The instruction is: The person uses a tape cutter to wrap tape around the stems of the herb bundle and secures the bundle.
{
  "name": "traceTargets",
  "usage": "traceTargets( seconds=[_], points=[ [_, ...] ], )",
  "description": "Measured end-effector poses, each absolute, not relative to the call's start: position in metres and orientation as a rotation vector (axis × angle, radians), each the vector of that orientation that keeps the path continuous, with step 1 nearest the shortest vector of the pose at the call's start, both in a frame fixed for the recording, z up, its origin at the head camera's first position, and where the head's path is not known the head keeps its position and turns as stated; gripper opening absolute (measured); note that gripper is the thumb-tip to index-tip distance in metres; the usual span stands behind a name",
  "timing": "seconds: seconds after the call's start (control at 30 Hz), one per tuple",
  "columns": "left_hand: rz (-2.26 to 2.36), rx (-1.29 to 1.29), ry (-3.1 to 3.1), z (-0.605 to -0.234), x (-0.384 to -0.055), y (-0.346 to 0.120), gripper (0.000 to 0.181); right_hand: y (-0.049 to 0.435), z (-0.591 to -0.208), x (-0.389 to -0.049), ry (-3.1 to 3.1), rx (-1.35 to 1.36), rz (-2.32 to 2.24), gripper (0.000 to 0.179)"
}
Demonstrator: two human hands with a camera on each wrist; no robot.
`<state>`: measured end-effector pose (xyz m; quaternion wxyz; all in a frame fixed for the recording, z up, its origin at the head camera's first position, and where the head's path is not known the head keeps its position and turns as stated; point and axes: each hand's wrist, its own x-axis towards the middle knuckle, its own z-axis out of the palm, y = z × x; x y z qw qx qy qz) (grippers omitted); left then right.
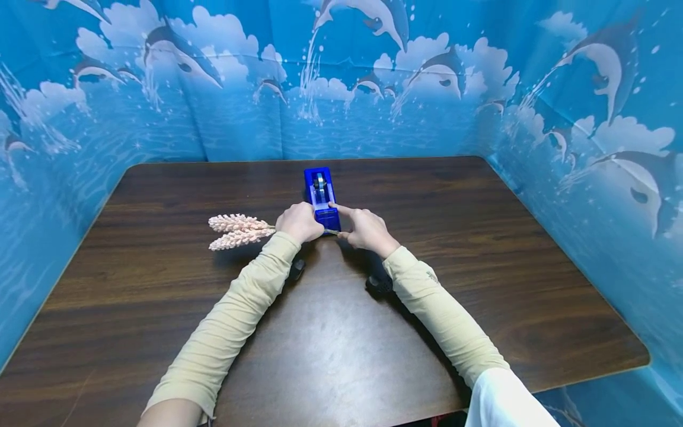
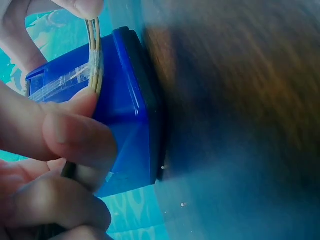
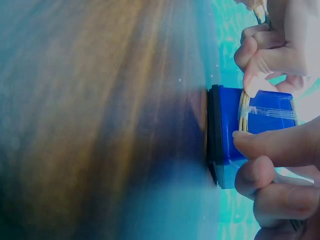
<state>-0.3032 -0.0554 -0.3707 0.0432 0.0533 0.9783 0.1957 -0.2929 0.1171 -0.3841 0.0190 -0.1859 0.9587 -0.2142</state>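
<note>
Two sprigs of pale pink flowers (image 1: 240, 230) point left from my left hand (image 1: 300, 223), which grips their thin stems (image 2: 95, 55) between thumb and curled fingers. My right hand (image 1: 368, 230) holds the other end of the stems with its thumb, the remaining fingers curled below. Its index finger reaches up to a blue tape dispenser (image 1: 322, 201). Between the hands, the stems cross the dispenser's front end. A strip of clear tape (image 3: 272, 112) runs from the dispenser's cutting edge to the stems and sticks around them. The tape roll (image 1: 320, 182) sits inside the dispenser.
The dispenser stands on a dark wood-grain table (image 1: 160, 284), nearer its far edge. A blue dolphin-print curtain (image 1: 331, 83) hangs behind and beside the table. Dark wrist-worn devices (image 1: 379, 283) show beneath the forearms.
</note>
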Motion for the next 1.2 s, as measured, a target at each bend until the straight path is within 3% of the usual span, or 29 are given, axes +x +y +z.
traceTargets(
  seconds=[0.23, 0.43, 0.7, 1.2],
  points=[
    [0.582, 0.235, 2.912, -0.370, -0.302, -0.060, 0.009, 0.125, -0.386, -0.295, 2.835, -0.614, -0.689, 0.075],
    [0.555, 0.417, 2.745, -0.356, -0.299, -0.064, 0.021, 0.145, -0.381, -0.300, 2.534, -0.658, -0.896, 0.076],
    [0.655, 0.468, 2.610, -0.341, -0.294, -0.061, 0.021, 0.162, -0.363, -0.304, 2.484, -0.714, -0.986, 0.028],
    [0.777, 0.555, 2.474, -0.329, -0.293, -0.073, 0.029, 0.159, -0.356, -0.308, 2.557, -0.795, -0.928, 0.014]
  ],
)
